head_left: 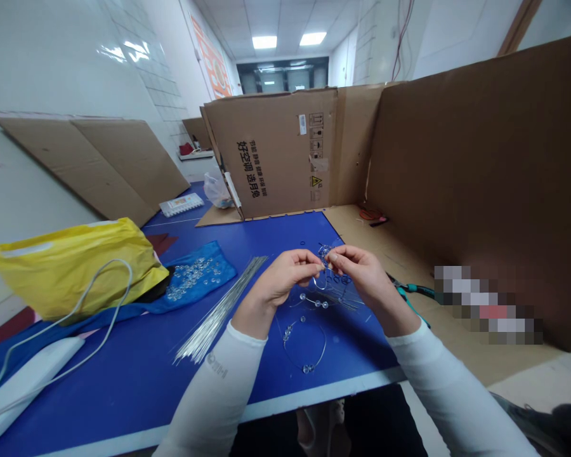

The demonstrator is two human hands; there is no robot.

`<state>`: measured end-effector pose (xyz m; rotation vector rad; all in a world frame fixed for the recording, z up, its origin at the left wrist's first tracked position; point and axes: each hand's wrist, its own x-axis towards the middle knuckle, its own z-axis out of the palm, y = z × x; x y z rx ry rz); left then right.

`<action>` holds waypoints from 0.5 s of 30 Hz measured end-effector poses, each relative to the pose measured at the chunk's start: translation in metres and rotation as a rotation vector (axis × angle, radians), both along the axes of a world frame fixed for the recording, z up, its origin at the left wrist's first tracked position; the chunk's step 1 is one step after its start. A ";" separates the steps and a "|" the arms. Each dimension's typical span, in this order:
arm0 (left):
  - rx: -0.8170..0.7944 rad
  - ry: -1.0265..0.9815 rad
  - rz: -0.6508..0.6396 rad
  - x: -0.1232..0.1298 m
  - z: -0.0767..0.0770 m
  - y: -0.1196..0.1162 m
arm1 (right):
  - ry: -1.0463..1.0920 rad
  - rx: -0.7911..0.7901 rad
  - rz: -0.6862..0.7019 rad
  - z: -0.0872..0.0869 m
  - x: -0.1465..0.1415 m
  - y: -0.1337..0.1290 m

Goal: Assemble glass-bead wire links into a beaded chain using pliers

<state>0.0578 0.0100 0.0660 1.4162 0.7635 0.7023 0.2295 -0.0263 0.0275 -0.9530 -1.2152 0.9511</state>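
We've got the left hand (285, 274) and right hand (364, 274) up over the blue table (124, 374), both pinched almost shut on a small twist of wire (324, 259) held between the fingertips. Hard to make out much of that twist, since the fingers cover part of it. Using the beaded wire ring (304, 343) lying on the table as our reference, more beaded wire (314, 302) sits just above it, right under the hands. A bundle of straight wire rods (219, 308) lies to its left, and past that is a blue cloth (202, 276) with clear beads (188, 279) on it. A yellow plastic bag (71, 270) is further left again, and teal-handled pliers (409, 291) lie off to the ring's right.
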 end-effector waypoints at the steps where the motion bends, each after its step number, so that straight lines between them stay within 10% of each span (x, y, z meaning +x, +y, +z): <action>1: -0.002 0.000 0.000 0.000 0.000 0.000 | -0.003 -0.002 -0.001 0.000 0.000 0.000; 15: 0.018 0.032 0.005 -0.001 0.000 0.002 | -0.120 0.024 -0.092 0.005 -0.002 -0.002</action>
